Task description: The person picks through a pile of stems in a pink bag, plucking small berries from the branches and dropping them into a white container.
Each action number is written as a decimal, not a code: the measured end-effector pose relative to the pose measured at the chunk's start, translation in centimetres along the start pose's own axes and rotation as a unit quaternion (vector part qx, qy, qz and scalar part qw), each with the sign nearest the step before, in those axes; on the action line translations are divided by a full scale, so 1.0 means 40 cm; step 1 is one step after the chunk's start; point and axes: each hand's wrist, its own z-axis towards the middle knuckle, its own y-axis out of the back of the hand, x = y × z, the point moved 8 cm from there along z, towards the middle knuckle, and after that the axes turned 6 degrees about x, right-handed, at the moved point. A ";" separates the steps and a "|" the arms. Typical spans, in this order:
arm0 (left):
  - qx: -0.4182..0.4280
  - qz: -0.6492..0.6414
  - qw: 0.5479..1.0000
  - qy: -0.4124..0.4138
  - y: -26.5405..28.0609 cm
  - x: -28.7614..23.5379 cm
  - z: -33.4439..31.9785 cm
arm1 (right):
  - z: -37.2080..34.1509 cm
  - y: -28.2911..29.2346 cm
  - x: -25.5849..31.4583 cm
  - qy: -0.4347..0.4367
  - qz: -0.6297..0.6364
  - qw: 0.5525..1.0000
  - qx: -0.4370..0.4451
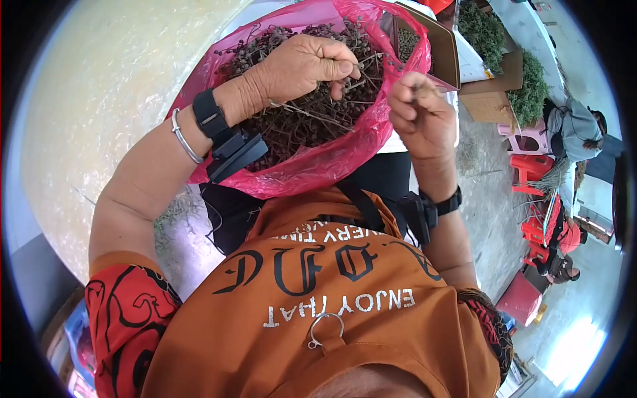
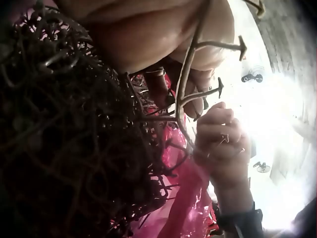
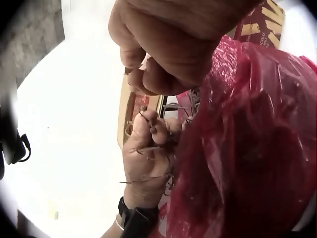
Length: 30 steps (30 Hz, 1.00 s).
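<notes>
In the head view, a pink plastic bag (image 1: 298, 174) bulges with dark dried stems (image 1: 298, 126) bearing small round berries. Over the heap, my left hand (image 1: 295, 69) pinches a dried stem between thumb and index finger. In the left wrist view this branching stem (image 2: 184, 84) runs down past the fingers, its side twigs ending in small stubs. Beside the bag's right rim, my right hand (image 1: 424, 116) is raised with its fingers curled in, and a small brownish bit shows between thumb and fingers. The right wrist view shows the right hand (image 3: 163, 44) apart from the left hand (image 3: 148, 158).
A cardboard box (image 1: 441, 50) with small round berries stands behind the bag. Further right is another carton (image 1: 491, 99) with green sprigs. Red stools (image 1: 529, 171) and seated people (image 1: 577, 132) are across the floor. A pale, shiny surface (image 1: 99, 86) lies to the left.
</notes>
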 end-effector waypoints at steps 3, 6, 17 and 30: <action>0.017 -0.002 1.000 0.011 -0.004 0.000 0.002 | 0.029 -0.002 -0.034 -0.014 -0.033 0.998 -0.043; 0.039 0.015 0.999 0.014 -0.012 0.001 0.007 | 0.044 -0.009 -0.058 -0.027 -0.087 0.994 -0.054; 0.083 0.260 0.961 -0.040 -0.047 -0.033 0.013 | 0.013 -0.111 -0.005 0.085 -0.671 0.736 0.034; -0.038 -0.014 0.999 0.019 0.028 0.013 0.021 | -0.002 0.013 0.008 -0.046 -0.052 0.997 -0.016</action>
